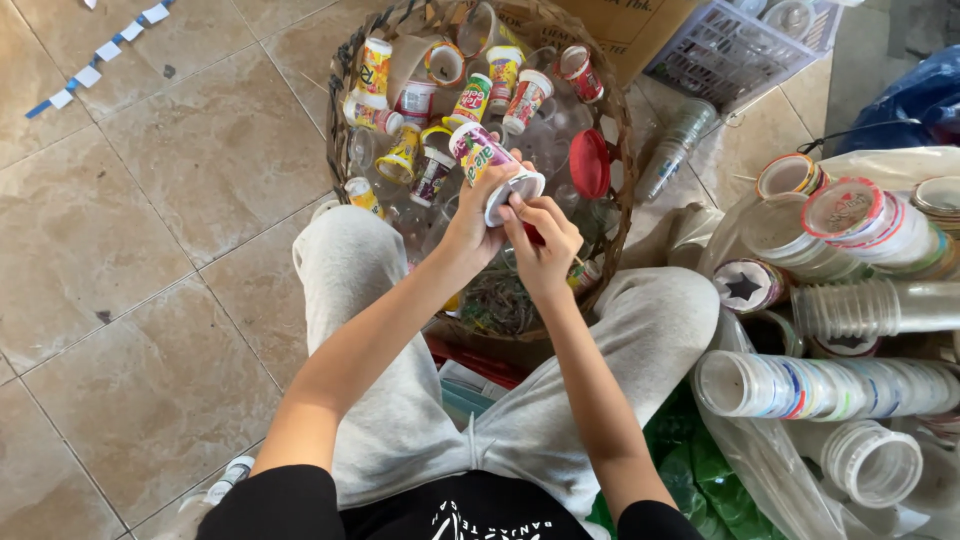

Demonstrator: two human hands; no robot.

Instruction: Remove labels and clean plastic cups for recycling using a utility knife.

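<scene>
Over the basket (pixel 352 60), cup (pixel 488 165) mouth-toward-wearer; tilted

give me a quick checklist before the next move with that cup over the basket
1. Left hand has firm hold of the printed cup: ok.
2. Right hand fingers at the cup's white rim: ok.
3. Small red thing held in the right hand, what it is: cannot tell.
4. Cup held over the woven basket: ok.
5. Cup empty inside: cannot tell.
6. Stacked clear cups lie within view on the right: ok.
</scene>
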